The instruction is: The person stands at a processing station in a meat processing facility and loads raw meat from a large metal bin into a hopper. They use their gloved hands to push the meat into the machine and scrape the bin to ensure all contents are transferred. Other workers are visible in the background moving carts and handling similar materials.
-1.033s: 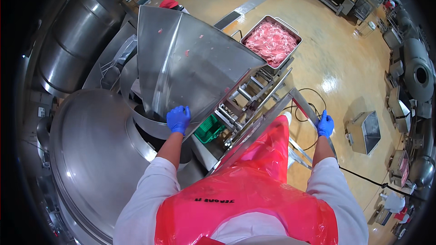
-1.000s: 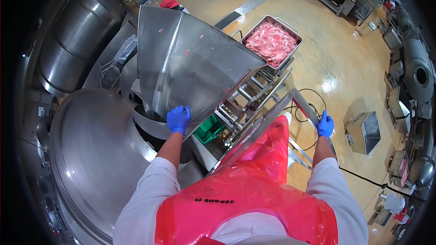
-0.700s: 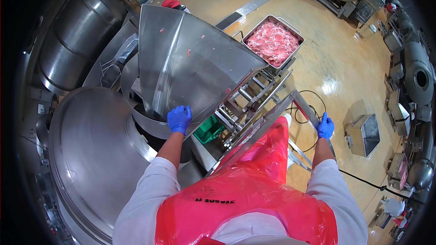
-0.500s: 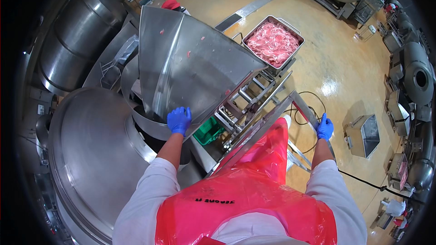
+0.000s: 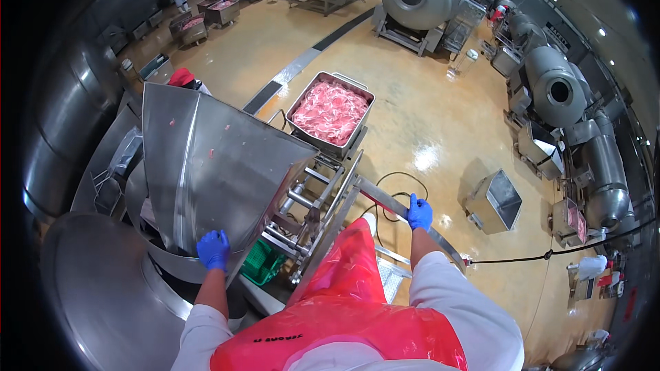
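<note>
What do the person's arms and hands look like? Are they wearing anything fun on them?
The left hand and right hand wear matching bright blue gloves, thin and close-fitting, with no markings that I can see. Above the gloves, the forearms are bare, up to loose, plain white sleeves.

A flaring grey steel chute (image 5: 220, 158) walls off the space ahead of my blue-gloved left fingers (image 5: 214, 240). Right of the straight grey metal rail (image 5: 379, 196) under my blue-gloved right fingers (image 5: 420, 210), I have open room above the glossy tan floor (image 5: 440, 124).
</note>
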A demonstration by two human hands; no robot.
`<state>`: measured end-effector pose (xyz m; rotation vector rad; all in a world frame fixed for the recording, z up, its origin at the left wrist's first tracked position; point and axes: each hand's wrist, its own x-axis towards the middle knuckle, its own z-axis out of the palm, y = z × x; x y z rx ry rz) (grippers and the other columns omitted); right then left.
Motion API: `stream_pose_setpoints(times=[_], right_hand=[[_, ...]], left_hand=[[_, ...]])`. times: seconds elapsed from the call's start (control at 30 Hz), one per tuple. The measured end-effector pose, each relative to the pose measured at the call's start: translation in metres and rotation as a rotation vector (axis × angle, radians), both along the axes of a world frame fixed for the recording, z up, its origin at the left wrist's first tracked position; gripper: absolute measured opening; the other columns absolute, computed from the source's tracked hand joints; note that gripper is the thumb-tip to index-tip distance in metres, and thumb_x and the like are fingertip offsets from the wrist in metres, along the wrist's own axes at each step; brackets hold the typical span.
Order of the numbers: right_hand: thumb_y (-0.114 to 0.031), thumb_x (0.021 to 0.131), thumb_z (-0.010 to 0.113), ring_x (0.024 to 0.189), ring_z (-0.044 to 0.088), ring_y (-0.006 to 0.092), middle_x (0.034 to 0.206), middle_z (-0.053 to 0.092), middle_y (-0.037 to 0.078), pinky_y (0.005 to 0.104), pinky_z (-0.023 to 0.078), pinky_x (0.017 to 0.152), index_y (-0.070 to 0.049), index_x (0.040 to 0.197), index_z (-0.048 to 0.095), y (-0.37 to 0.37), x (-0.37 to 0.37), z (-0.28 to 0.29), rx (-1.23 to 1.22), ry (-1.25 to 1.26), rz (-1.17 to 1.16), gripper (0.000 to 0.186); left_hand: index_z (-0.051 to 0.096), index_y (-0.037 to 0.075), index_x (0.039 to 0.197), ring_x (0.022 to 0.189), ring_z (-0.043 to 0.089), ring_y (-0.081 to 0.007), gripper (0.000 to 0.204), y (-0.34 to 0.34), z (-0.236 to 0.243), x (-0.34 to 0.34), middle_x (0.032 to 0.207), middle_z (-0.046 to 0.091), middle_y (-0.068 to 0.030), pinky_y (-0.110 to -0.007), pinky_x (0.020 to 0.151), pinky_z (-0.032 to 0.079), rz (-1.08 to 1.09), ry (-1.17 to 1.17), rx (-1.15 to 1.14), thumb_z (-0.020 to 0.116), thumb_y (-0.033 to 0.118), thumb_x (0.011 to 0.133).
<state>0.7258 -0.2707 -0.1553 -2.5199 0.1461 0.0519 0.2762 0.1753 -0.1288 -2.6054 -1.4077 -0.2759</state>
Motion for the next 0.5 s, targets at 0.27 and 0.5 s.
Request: stream_pose_setpoints(times=[0.27, 0.5], right_hand=[[-0.064, 0.086, 0.058, 0.089, 0.069, 0.0381, 0.091, 0.072, 0.021, 0.0473, 0.052, 0.08, -0.008, 0.091, 0.076, 0.006, -0.007, -0.002, -0.001, -0.021, 0.001, 0.058], [-0.063, 0.086, 0.059, 0.09, 0.069, 0.0381, 0.093, 0.072, 0.02, 0.0468, 0.052, 0.08, -0.008, 0.09, 0.075, 0.006, -0.008, -0.004, 0.002, -0.011, -0.01, 0.057]], left_hand=[[0.067, 0.011, 0.076, 0.074, 0.067, -0.0322, 0.033, 0.004, -0.011, -0.01, 0.079, 0.068, -0.0112, -0.047, 0.067, 0.049, -0.003, 0.011, 0.018, 0.057, 0.037, 0.093], [0.066, 0.011, 0.074, 0.071, 0.067, -0.0323, 0.033, 0.006, -0.015, -0.01, 0.077, 0.068, -0.0112, -0.047, 0.063, 0.048, -0.031, -0.014, 0.031, 0.058, 0.036, 0.092]])
